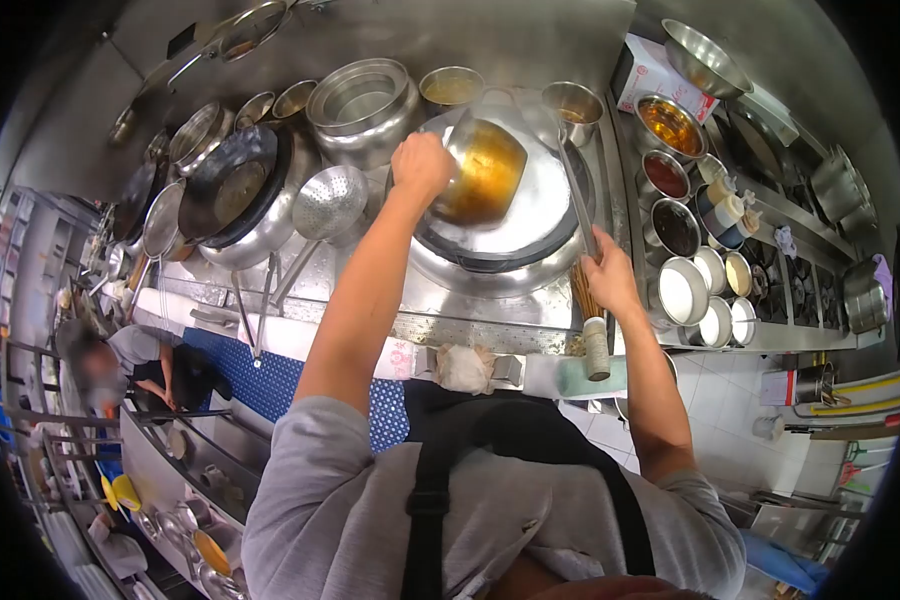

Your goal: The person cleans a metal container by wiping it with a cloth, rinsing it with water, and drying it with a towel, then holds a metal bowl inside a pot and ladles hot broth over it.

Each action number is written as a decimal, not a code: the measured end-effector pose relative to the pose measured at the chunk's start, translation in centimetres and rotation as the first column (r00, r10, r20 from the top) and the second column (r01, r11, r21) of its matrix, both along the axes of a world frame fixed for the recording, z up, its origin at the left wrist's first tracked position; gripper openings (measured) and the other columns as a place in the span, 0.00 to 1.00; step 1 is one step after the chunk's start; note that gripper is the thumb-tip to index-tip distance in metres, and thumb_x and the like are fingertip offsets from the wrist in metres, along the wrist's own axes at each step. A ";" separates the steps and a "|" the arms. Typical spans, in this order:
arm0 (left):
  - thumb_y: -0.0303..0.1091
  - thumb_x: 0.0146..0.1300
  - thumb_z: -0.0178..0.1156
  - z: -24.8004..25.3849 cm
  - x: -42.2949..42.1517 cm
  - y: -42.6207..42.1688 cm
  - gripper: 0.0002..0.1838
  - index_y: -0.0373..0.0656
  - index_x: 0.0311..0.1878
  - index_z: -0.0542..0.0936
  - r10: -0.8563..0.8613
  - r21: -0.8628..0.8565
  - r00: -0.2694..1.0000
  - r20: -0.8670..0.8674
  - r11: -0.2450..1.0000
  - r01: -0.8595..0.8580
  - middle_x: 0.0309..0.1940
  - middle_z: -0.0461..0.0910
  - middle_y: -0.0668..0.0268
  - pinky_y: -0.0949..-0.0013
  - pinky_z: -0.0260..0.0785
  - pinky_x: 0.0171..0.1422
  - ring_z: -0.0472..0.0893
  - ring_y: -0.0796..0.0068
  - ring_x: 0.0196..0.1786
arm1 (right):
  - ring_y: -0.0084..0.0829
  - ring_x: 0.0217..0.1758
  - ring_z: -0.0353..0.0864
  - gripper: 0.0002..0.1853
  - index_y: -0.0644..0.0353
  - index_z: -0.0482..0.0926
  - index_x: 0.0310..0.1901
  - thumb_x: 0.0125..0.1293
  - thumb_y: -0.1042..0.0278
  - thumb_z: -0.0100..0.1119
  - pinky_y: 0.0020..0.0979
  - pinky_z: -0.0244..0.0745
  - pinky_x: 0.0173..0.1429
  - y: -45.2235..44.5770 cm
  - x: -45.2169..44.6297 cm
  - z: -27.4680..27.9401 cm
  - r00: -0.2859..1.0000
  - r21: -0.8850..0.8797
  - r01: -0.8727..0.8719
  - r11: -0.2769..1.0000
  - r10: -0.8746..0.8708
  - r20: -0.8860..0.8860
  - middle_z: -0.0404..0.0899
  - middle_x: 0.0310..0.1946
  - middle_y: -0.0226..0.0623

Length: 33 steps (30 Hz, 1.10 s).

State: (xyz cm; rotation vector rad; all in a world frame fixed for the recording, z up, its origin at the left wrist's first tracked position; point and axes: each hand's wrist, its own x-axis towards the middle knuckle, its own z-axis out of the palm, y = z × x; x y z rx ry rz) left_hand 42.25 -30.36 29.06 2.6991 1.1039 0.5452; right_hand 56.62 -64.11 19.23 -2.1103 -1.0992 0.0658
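Note:
My left hand (422, 165) is closed at the side of a round metal container (485, 180), which shines golden and is smeared by motion. The container is tilted over a large dark-rimmed wok (485, 262) on the stove, and a bright white surface fills much of the wok. In my right hand (610, 272) is the long handle of a ladle (578, 200). Its shaft runs up over the wok's right side, and its thick grip end (596, 350) points back toward me. The ladle's head is hard to make out.
A perforated strainer (330, 203) and stacked woks (232, 190) lie left. Lidded pot (362, 105) and smaller pots stand behind. Sauce bowls (675, 228) and squeeze bottles (722, 212) crowd the right. Another person (155, 365) is at lower left.

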 end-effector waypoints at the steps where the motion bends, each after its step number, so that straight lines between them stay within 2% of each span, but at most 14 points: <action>1: 0.33 0.56 0.60 0.0 -0.6 -0.5 0.13 0.36 0.39 0.88 -0.005 0.002 1.000 -0.007 1.000 0.005 0.41 0.87 0.44 0.51 0.78 0.56 0.86 0.44 0.47 | 0.25 0.21 0.78 0.31 0.70 0.64 0.73 0.68 0.72 0.56 0.28 0.72 0.25 -0.6 -0.2 -0.7 1.000 -0.034 0.014 0.999 -0.015 -0.021 0.85 0.45 0.46; 2: 0.33 0.56 0.60 -0.1 -1.2 -1.0 0.13 0.37 0.38 0.88 -0.011 0.004 1.000 -0.014 1.000 0.011 0.41 0.86 0.45 0.50 0.79 0.55 0.86 0.44 0.47 | 0.26 0.21 0.78 0.31 0.69 0.64 0.73 0.69 0.72 0.55 0.29 0.71 0.24 -1.2 -0.3 -1.4 0.999 -0.070 0.028 0.997 -0.031 -0.042 0.85 0.45 0.46; 3: 0.34 0.56 0.60 -0.1 -1.8 -1.5 0.13 0.37 0.38 0.88 -0.018 0.004 1.000 -0.021 1.000 0.018 0.41 0.86 0.45 0.50 0.79 0.55 0.86 0.44 0.46 | 0.26 0.21 0.78 0.30 0.68 0.65 0.73 0.69 0.72 0.55 0.29 0.71 0.22 -1.5 -0.8 -1.3 0.959 -0.026 0.009 1.000 -0.016 -0.283 0.85 0.43 0.45; 5: 0.34 0.57 0.59 -1.4 -2.8 -1.6 0.12 0.37 0.37 0.88 -0.033 0.043 0.999 -0.020 0.998 0.034 0.40 0.86 0.45 0.50 0.79 0.53 0.87 0.44 0.44 | 0.26 0.21 0.78 0.29 0.67 0.67 0.71 0.69 0.72 0.55 0.29 0.69 0.20 -1.8 -2.0 -0.2 0.718 0.075 0.007 0.997 0.047 -0.694 0.85 0.39 0.42; 6: 0.34 0.58 0.59 -2.2 -3.2 -1.5 0.12 0.37 0.37 0.87 -0.039 0.063 0.999 -0.018 0.997 0.040 0.39 0.86 0.45 0.49 0.79 0.52 0.87 0.44 0.44 | 0.26 0.20 0.76 0.28 0.68 0.66 0.71 0.70 0.73 0.56 0.29 0.69 0.20 -1.9 -2.0 0.7 0.587 0.117 0.050 0.992 0.066 -0.807 0.83 0.37 0.42; 8: 0.34 0.59 0.58 -3.8 -4.4 -1.1 0.12 0.37 0.36 0.87 -0.042 0.085 0.999 0.002 0.995 0.042 0.38 0.86 0.45 0.49 0.79 0.51 0.87 0.44 0.42 | 0.25 0.20 0.74 0.27 0.69 0.65 0.69 0.70 0.75 0.57 0.27 0.68 0.19 -2.0 -1.8 2.6 0.278 0.180 0.147 0.973 0.135 -0.951 0.81 0.34 0.41; 11: 0.34 0.60 0.58 -5.5 -5.8 -1.3 0.12 0.37 0.35 0.87 -0.055 0.089 0.998 0.009 0.995 0.053 0.36 0.86 0.45 0.48 0.79 0.49 0.87 0.43 0.40 | 0.24 0.19 0.73 0.27 0.70 0.62 0.69 0.71 0.74 0.56 0.26 0.67 0.17 -2.0 -1.4 3.8 0.133 0.256 0.236 0.937 0.230 -0.964 0.80 0.33 0.41; 15: 0.33 0.61 0.57 -7.5 -6.8 -2.1 0.11 0.38 0.34 0.86 -0.055 0.057 0.998 -0.015 0.997 0.056 0.35 0.86 0.45 0.47 0.79 0.49 0.86 0.42 0.39 | 0.22 0.19 0.73 0.26 0.69 0.61 0.68 0.71 0.73 0.56 0.24 0.67 0.17 -1.6 -1.4 6.0 0.117 0.302 0.232 0.925 0.282 -0.952 0.80 0.32 0.41; 19: 0.34 0.63 0.57 -8.9 -6.9 -2.8 0.12 0.38 0.34 0.86 -0.046 0.027 0.999 0.017 0.999 0.046 0.33 0.86 0.45 0.48 0.79 0.50 0.86 0.43 0.40 | 0.21 0.19 0.72 0.26 0.68 0.62 0.67 0.71 0.72 0.56 0.23 0.65 0.16 -1.6 -2.0 8.9 0.167 0.330 0.263 0.907 0.294 -0.941 0.80 0.34 0.40; 23: 0.36 0.65 0.56 -9.2 -6.7 -3.3 0.14 0.37 0.34 0.86 -0.042 0.003 0.999 -0.022 0.999 0.042 0.33 0.86 0.46 0.48 0.79 0.50 0.87 0.44 0.40 | 0.24 0.19 0.74 0.19 0.67 0.69 0.59 0.71 0.72 0.58 0.26 0.67 0.17 -1.9 -2.4 11.2 0.181 0.388 0.223 0.894 0.354 -0.918 0.79 0.32 0.38; 26: 0.39 0.67 0.57 -8.3 -6.2 -4.4 0.16 0.36 0.34 0.86 -0.049 -0.014 0.998 -0.030 0.999 0.048 0.33 0.86 0.46 0.48 0.79 0.50 0.87 0.44 0.40 | 0.23 0.19 0.74 0.19 0.67 0.71 0.59 0.71 0.71 0.58 0.26 0.67 0.17 -2.1 -3.8 13.5 0.254 0.366 0.214 0.906 0.310 -0.916 0.80 0.32 0.37; 33: 0.42 0.69 0.60 -7.4 -4.3 -5.5 0.17 0.35 0.35 0.86 -0.120 0.000 0.993 0.007 0.993 0.120 0.32 0.86 0.45 0.47 0.79 0.49 0.86 0.43 0.39 | 0.24 0.19 0.75 0.26 0.69 0.65 0.67 0.70 0.72 0.59 0.26 0.69 0.17 -2.4 -5.8 15.2 0.355 0.357 0.149 0.922 0.287 -0.890 0.80 0.33 0.37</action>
